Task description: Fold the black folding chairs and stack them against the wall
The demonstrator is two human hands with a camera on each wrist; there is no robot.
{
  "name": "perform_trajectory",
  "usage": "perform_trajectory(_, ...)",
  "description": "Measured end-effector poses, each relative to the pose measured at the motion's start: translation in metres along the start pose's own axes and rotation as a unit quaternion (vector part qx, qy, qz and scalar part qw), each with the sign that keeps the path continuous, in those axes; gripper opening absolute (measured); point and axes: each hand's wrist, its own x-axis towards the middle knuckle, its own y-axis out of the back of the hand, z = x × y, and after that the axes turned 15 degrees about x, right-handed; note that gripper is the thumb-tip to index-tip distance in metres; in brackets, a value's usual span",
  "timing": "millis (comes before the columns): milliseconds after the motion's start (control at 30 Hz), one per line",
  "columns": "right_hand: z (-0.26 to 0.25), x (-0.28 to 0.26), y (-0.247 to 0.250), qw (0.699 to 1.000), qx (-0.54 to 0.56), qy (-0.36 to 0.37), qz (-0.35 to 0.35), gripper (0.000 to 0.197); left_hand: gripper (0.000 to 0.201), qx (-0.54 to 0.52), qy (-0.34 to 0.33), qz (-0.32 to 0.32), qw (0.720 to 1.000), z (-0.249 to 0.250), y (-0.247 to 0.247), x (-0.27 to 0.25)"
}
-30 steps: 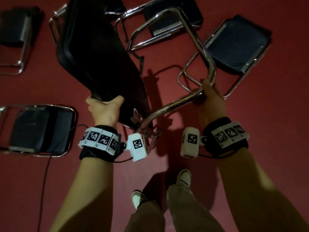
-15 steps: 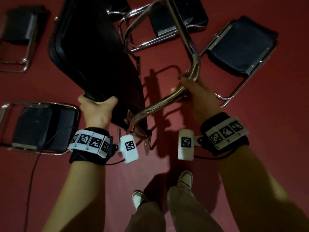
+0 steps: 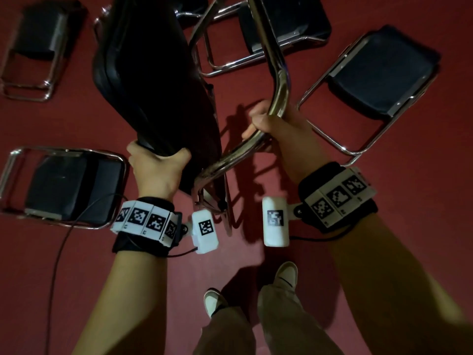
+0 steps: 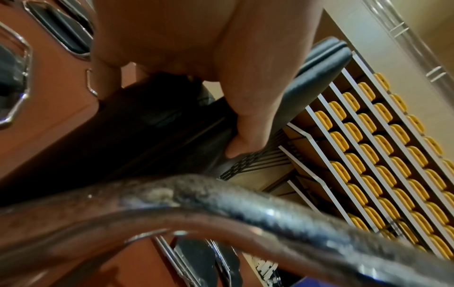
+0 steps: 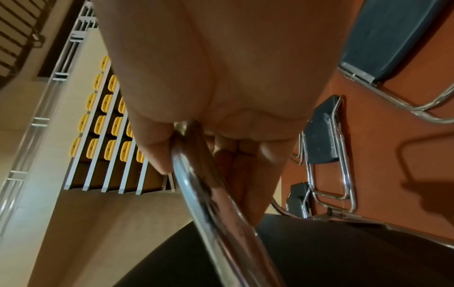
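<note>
I hold one black folding chair up off the red floor, tilted away from me. My left hand grips the near edge of its black padded seat, thumb on the right side; in the left wrist view the fingers curl round the black cushion. My right hand is wrapped round the bend of the chrome frame tube; the right wrist view shows the fingers closed on the tube. Seat and frame stand at a narrow angle, meeting at the hinge.
Folded black chairs lie flat on the red floor: one at the left, one at the top left, one at the top middle, one at the right. My feet stand below. A cable trails left. Yellow tiered seats rise beyond.
My right hand has swung the chrome frame up and leftward, toward the seat, narrowing the gap. The left hand keeps its grip on the seat edge, and the whole chair sits higher.
</note>
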Motion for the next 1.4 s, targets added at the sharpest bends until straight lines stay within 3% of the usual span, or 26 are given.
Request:
perform_trajectory(67,-0.004,0.0,-0.008,0.999,-0.022,-0.008,-0.036,0.009,0.094,0.02,-0.007,0.005,1.0,0.004,-0.003,-0.004)
perform_trajectory(200,-0.008,0.002,-0.02,0.996,-0.054,-0.004,-0.074,0.039,0.098,0.031,-0.007,0.009,0.999,0.016,-0.01,-0.019)
perform_trajectory(433,-0.012,0.006,-0.015,0.996,0.061,-0.061,0.008,0.045,0.105,0.052,-0.047,-0.025,0.997,0.023,-0.012,-0.035)
perform_trajectory(533,-0.009,0.004,-0.01,0.996,0.077,-0.048,0.019,0.056,0.092,0.004,-0.078,-0.068,0.995,0.029,-0.01,-0.035)
perform_trajectory(667,-0.011,-0.001,-0.006,0.992,0.108,-0.037,0.054,0.048,0.095,-0.023,-0.124,-0.107,0.986,0.04,-0.007,-0.034)
perform_trajectory(767,-0.013,-0.003,0.001,0.989,0.111,-0.053,0.08,0.055,0.099,-0.038,-0.151,-0.139,0.978,0.045,-0.006,-0.033)
perform_trajectory(833,-0.015,-0.006,0.002,0.984,0.135,-0.069,0.088,0.049,0.085,-0.044,-0.16,-0.155,0.974,0.047,-0.004,-0.033)
perform_trajectory(933,-0.018,-0.004,0.001,0.978,0.171,-0.078,0.089,0.023,0.052,-0.088,-0.131,-0.19,0.969,0.047,-0.002,-0.035)
perform_trajectory(967,-0.019,-0.003,0.002,0.981,0.158,-0.074,0.089,0.022,0.049,-0.1,-0.118,-0.2,0.968,0.047,-0.004,-0.037)
perform_trajectory(1100,-0.025,-0.003,0.015,0.984,0.13,-0.06,0.102,0.051,0.077,-0.102,-0.099,-0.21,0.967,0.053,-0.017,-0.05)
perform_trajectory(1400,-0.029,-0.004,0.035,0.988,0.118,-0.018,0.096,0.056,0.058,-0.099,-0.08,-0.214,0.969,0.062,-0.041,-0.059)
